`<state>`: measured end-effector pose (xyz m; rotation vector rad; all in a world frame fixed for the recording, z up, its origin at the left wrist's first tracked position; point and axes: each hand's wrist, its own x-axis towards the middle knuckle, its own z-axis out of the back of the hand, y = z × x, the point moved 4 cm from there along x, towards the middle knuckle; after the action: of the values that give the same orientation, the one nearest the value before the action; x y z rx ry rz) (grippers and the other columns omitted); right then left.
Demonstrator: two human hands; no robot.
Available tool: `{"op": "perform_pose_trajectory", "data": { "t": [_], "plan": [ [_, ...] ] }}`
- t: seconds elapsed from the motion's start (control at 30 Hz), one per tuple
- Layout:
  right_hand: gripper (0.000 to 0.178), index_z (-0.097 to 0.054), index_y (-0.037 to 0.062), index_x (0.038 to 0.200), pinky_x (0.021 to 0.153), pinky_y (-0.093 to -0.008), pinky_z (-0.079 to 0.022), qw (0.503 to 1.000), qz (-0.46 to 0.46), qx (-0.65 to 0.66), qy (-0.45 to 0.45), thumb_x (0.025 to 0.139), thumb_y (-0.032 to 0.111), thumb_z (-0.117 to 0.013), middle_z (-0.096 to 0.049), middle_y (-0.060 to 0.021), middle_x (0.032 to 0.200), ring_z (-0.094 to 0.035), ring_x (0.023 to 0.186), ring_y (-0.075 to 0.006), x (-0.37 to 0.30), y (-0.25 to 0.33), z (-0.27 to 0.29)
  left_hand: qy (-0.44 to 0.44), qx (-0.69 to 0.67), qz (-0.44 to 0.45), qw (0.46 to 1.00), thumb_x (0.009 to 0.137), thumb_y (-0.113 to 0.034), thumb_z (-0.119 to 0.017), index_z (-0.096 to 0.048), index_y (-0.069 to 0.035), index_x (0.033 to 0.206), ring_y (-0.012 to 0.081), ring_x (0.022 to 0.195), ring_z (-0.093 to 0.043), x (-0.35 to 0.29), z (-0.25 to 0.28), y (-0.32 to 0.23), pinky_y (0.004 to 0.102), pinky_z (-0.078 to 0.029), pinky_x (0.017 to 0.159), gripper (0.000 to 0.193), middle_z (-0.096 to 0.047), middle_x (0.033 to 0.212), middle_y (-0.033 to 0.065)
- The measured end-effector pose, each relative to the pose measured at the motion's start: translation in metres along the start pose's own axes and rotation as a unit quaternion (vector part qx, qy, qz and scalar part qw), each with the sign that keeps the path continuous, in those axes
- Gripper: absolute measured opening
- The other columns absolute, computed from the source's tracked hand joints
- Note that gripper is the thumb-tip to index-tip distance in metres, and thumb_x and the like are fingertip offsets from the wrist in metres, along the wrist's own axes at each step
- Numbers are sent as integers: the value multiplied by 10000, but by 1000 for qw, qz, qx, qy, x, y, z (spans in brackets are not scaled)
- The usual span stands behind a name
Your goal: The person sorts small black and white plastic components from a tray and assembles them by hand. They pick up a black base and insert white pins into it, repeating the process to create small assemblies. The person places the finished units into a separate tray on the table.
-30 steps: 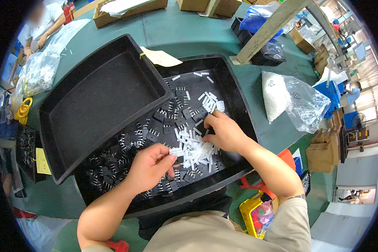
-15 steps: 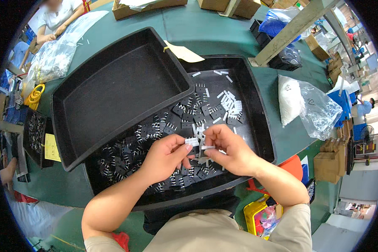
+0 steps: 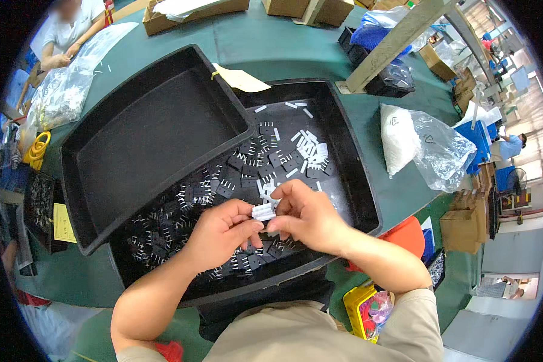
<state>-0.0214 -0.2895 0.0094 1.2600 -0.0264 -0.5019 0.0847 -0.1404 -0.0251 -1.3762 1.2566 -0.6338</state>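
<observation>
Just above the lower black tray [image 3: 359, 175], my two hands meet at a small cluster of white sleeves [image 3: 262, 211] lying side by side. My left hand [image 3: 220, 234] pinches the cluster between thumb and fingers; whatever carries the sleeves is hidden by the grip. From the other side, my right hand [image 3: 311, 218] has thumb and forefinger closed at the lowest white sleeve, touching the cluster's right end. Beneath them lie many black pin connectors [image 3: 248, 180] with thin metal pins. A pile of loose white sleeves [image 3: 309, 148] sits in the tray's right half.
A second black tray [image 3: 157, 133] overlaps the first at the left, with a paper tag [image 3: 241, 78] on its edge. A bag of white pieces [image 3: 399, 142] lies at the right. A metal post [image 3: 392, 48] rises beyond. A co-worker [image 3: 72, 36] sits far left.
My right hand has brought its white sleeve leftward against the cluster in my left hand; a gap stood between them before. The whole view has shifted slightly.
</observation>
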Motion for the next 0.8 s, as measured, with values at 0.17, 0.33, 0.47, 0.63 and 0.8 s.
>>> {"op": "perform_pose_trajectory", "data": {
  "t": [0.17, 0.33, 0.47, 0.63, 0.8],
  "plan": [
    [200, -668, 70, 993, 794, -412, -524, 912, 126, -390, -13, 820, 165, -701, -633, -117, 961, -631, 941, -341, 23, -20, 79, -17, 11, 7, 1000, 992, -108, -565, -581, 16, 1110, 95, 713, -645, 1, 2, -2, 229, -470, 585, 172, -668, 902, 54],
    [248, -657, 78, 1037, 817, -424, -517, 879, 124, -461, 5, 804, 145, -713, -598, -119, 986, -621, 936, -351, 14, -40, 65, -20, 10, 11, 1000, 992, -120, -570, -583, 16, 1098, 96, 714, -645, 3, 1, 6, 231, -468, 580, 173, -667, 903, 53],
    [227, -620, 49, 984, 773, -409, -509, 899, 137, -417, 16, 788, 91, -727, -581, -131, 970, -612, 905, -350, 18, -50, 69, -23, 9, 10, 1000, 994, -131, -568, -585, 13, 1092, 98, 715, -648, 2, 1, 8, 235, -468, 579, 175, -666, 902, 53],
    [161, -572, 14, 978, 738, -355, -499, 966, 61, -252, -3, 839, 6, -653, -563, -142, 970, -614, 810, -309, 14, -29, 72, -19, 8, 9, 1000, 996, -145, -565, -582, 12, 1098, 111, 714, -655, 4, 3, 7, 241, -470, 583, 188, -664, 898, 55],
    [240, -594, 35, 1116, 732, -269, -484, 988, 134, -64, 37, 886, -32, -602, -581, -84, 984, -589, 835, -138, 0, 0, 24, -28, -4, 12, 1000, 999, -142, -556, -576, 11, 1101, 118, 716, -663, 5, 6, 10, 238, -474, 585, 185, -677, 906, 70]
  ]
}}
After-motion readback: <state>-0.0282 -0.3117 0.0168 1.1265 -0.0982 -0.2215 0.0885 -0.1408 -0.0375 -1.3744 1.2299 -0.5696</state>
